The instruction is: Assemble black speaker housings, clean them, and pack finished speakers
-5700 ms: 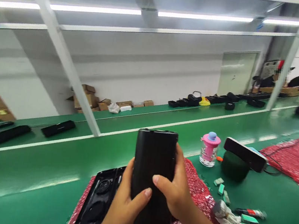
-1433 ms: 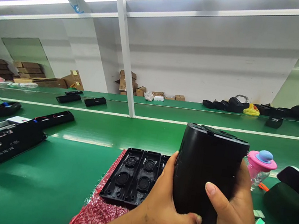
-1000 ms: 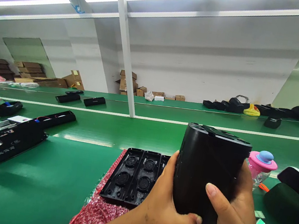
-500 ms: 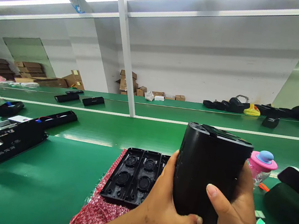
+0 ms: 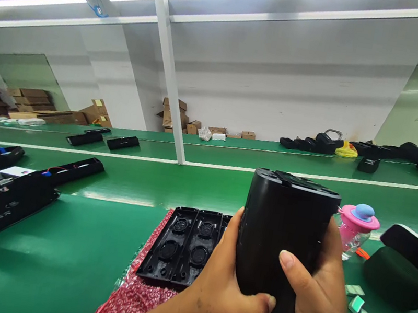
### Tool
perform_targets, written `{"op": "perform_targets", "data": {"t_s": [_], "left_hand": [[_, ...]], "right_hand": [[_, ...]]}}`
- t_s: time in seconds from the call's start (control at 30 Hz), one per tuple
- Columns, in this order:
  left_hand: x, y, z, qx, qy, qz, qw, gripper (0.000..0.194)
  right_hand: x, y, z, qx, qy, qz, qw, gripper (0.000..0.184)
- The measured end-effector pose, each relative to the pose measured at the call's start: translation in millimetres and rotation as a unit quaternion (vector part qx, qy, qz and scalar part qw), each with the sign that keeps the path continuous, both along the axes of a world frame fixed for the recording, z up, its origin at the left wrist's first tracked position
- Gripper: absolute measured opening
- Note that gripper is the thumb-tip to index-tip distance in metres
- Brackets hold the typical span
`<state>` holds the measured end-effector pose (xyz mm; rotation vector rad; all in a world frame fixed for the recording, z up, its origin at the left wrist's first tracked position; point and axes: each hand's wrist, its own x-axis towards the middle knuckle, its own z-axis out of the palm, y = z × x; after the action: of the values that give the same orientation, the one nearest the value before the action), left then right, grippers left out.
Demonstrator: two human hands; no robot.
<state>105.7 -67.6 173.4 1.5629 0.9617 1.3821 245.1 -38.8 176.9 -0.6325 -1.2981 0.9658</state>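
A tall black speaker housing (image 5: 279, 226) with rounded sides is held upright, slightly tilted, between both hands. My left hand (image 5: 227, 291) grips its left side, thumb across the near face. On the right side my right hand (image 5: 324, 291) is closed around it, its thumb pressed on the near face too. The far fingers of both hands are hidden behind the housing. Behind my left hand, black plastic panels (image 5: 182, 247) with round speaker recesses lie side by side on red bubble wrap (image 5: 127, 297). The housing covers part of them.
To the right stand a pink-lidded bottle (image 5: 358, 228) and a black curved shell (image 5: 405, 272), with small green-white pieces (image 5: 356, 305) nearby. An opened black device (image 5: 6, 206) lies on the green table (image 5: 70, 256) at left. A white post (image 5: 170, 76) rises beyond.
The view has shifted a little, so the housing and both hands appear slightly further left. My grip on the housing looks the same.
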Motion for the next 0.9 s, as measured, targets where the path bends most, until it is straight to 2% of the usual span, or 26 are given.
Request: {"op": "perform_targets", "data": {"t_s": [0.23,0.47,0.73,0.9], "left_hand": [[2.4,1.5,0.1,0.008,-0.048,-0.045,0.998,0.100],[1.6,1.0,-4.1,-0.009,-0.042,-0.029,0.999,0.099],[-0.7,1.0,-5.7,-0.008,-0.031,-0.039,0.999,0.098],[-3.2,1.4,-5.7,-0.011,-0.023,-0.036,0.999,0.096]], "right_hand": [[-2.7,-0.1,2.7,0.020,0.026,0.036,0.999,0.072],[-3.6,1.1,5.5,0.046,0.007,0.024,0.999,0.072],[-3.9,2.2,8.4,0.050,0.009,0.037,0.998,0.073],[-4.2,2.5,4.9,0.063,-0.001,0.032,0.997,0.080]]}}
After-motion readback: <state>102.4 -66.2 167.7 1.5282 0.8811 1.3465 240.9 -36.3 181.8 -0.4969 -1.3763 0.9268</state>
